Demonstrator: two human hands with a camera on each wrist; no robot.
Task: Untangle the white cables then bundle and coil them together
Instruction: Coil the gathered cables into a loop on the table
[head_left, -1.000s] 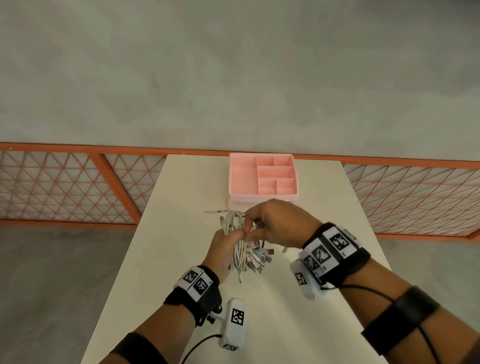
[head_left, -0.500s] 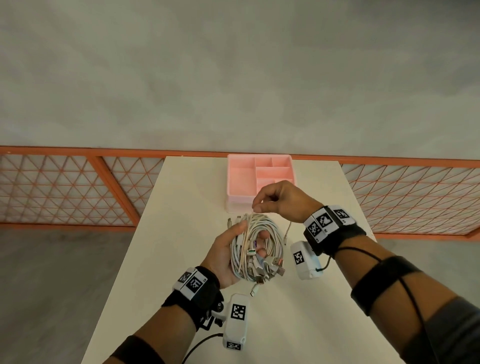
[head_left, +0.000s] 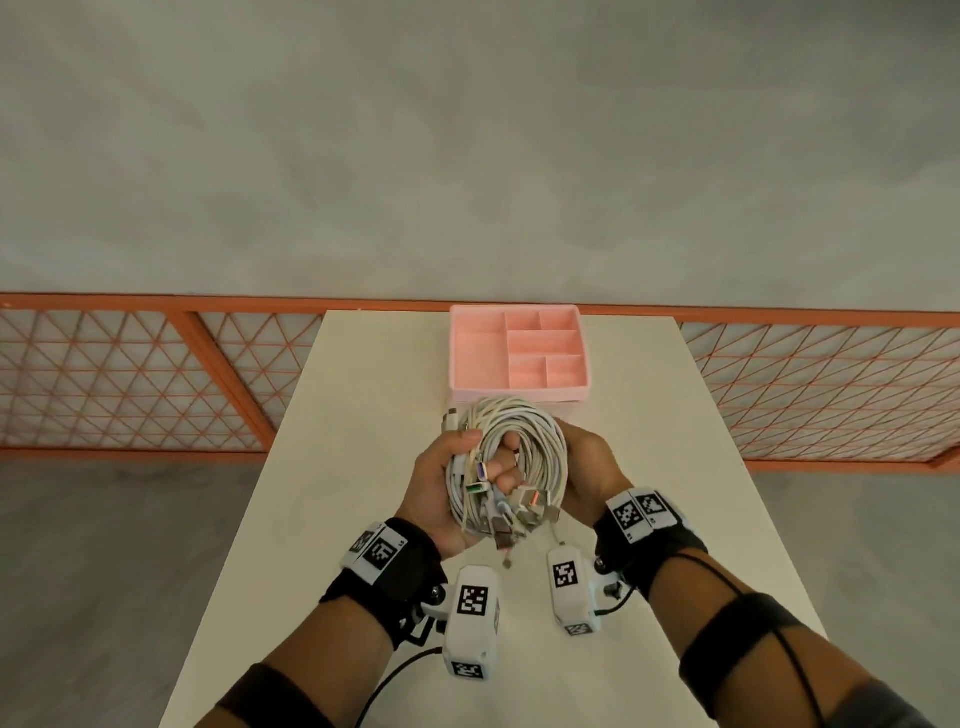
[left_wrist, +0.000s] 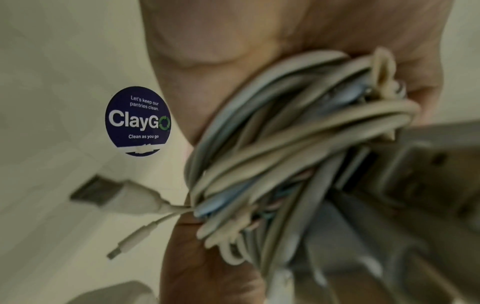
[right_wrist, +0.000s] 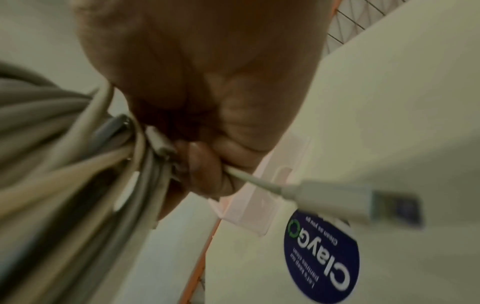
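Observation:
A coil of white cables (head_left: 524, 447) is held upright above the table, between both hands. My left hand (head_left: 447, 488) grips the coil's left side, thumb on top, fingers curled through the loop. My right hand (head_left: 587, 467) wraps the coil's right side from behind. Several USB plugs (head_left: 524, 512) hang from the coil's lower end. In the left wrist view the cable bundle (left_wrist: 298, 164) fills the palm, with a USB plug (left_wrist: 103, 193) sticking out. In the right wrist view curled fingers (right_wrist: 207, 168) pinch one cable whose plug (right_wrist: 363, 201) juts out, next to the bundle (right_wrist: 64, 164).
A pink divided tray (head_left: 519, 353) stands at the far end of the cream table (head_left: 353, 467), just beyond the coil. A round blue sticker (left_wrist: 137, 121) lies on the tabletop. An orange mesh fence (head_left: 130, 379) runs behind the table.
My right hand came down from above the coil to its right side and took hold of it. The coil now stands more rounded and nearer to me, with both wrists closer together.

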